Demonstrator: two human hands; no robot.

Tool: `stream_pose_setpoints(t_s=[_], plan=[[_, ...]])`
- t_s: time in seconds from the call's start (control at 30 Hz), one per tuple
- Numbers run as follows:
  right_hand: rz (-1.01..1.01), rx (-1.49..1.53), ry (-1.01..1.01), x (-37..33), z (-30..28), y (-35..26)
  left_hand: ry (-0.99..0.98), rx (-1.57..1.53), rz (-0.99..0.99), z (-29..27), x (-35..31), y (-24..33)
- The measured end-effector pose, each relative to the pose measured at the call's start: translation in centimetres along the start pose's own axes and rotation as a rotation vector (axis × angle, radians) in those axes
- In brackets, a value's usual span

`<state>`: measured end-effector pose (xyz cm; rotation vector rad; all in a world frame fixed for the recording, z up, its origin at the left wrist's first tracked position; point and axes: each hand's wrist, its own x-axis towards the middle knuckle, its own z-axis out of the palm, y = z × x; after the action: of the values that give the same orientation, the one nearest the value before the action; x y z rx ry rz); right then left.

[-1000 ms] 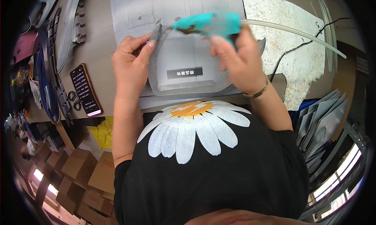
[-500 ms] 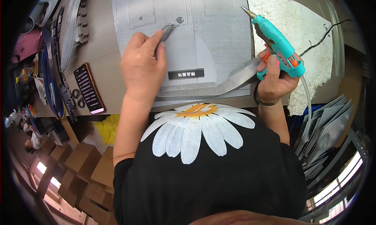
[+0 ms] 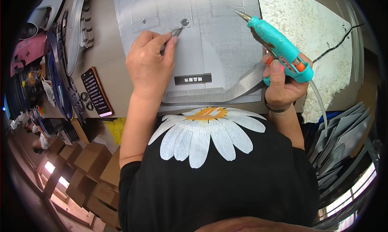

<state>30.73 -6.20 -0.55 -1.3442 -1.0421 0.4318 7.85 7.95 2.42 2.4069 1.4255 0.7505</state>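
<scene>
A grey denim-patterned bag panel [image 3: 230,42], with printed pockets, a round dark snap and a dark label, lies flat on the table before me. My left hand [image 3: 149,58] is closed in a pinch on the end of a grey woven strap [image 3: 176,31], just below the snap. A length of similar grey strap [image 3: 246,80] curves along the panel's near edge towards my right hand [image 3: 285,84]. That hand is wrapped round the handle of a teal glue gun [image 3: 277,40] with an orange trigger. The gun's metal nozzle points up and left, above the panel's right part.
A phone [image 3: 98,92] with a lit screen lies left on the table [image 3: 105,42]. White sheeting crusted with glue [image 3: 323,66] is at the right, crossed by a black cord. Grey panels [image 3: 339,131] stand lower right; cardboard boxes [image 3: 91,159] are stacked lower left.
The glue gun has swung left, bringing its nozzle over the panel. My left hand has shifted slightly right, still pinching the strap end near the snap.
</scene>
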Motion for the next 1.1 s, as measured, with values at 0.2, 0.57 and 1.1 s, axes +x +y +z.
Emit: stream_pose_setpoints(t_s=[0.2,0.57,1.1], plan=[[0.072,-0.006,-0.032,-0.1,0.2,-0.3,-0.003,-0.058,-0.001,0.2,0.1,0.0],[0.054,0.001,-0.048,-0.1,0.5,-0.2,-0.041,-0.114,-0.047,0.4,-0.6,-0.4],[-0.006,0.042,-0.059,0.2,0.9,-0.3,0.096,-0.335,-0.041,-0.2,-4.8,-2.0]])
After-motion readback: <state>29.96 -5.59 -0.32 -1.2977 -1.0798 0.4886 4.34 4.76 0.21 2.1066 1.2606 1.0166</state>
